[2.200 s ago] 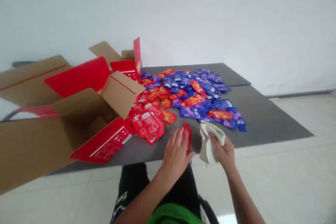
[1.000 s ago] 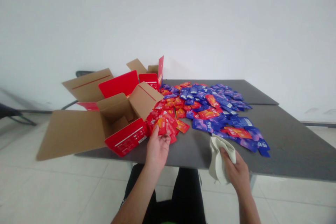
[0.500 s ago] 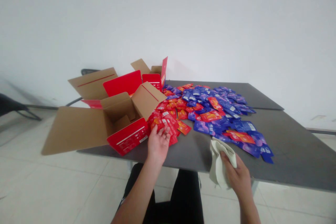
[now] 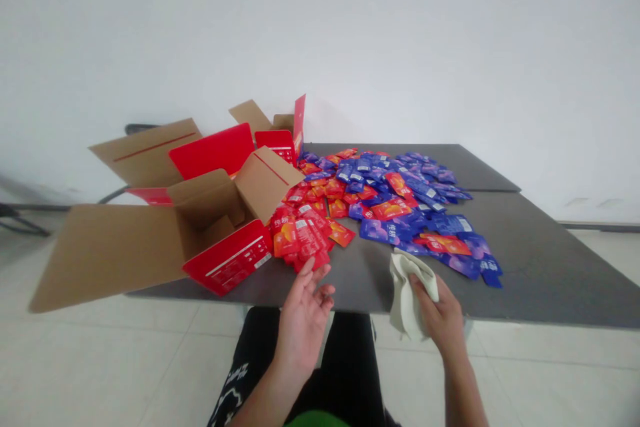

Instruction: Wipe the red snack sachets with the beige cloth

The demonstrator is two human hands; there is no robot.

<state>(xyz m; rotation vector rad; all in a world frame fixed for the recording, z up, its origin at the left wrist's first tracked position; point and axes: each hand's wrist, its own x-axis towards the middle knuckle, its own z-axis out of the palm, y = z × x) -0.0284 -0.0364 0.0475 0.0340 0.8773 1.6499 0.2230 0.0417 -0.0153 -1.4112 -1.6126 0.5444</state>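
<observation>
Since the last frame, our left hand [image 4: 303, 327] has lifted off the red sachets [image 4: 300, 237] and now hangs open and empty at the near table edge, fingers apart. Our right hand [image 4: 440, 317] stays clamped on a crumpled cloth [image 4: 409, 297], partly hiding it. We count two hands and one open carton [image 4: 200, 213]; overlapping red and blue sachets [image 4: 410, 213] on the grey table [image 4: 550, 280] are too many to count.

Blue sachets [image 4: 385, 231] | red carton flap [image 4: 230, 257] | printing present, too blurred to read
</observation>
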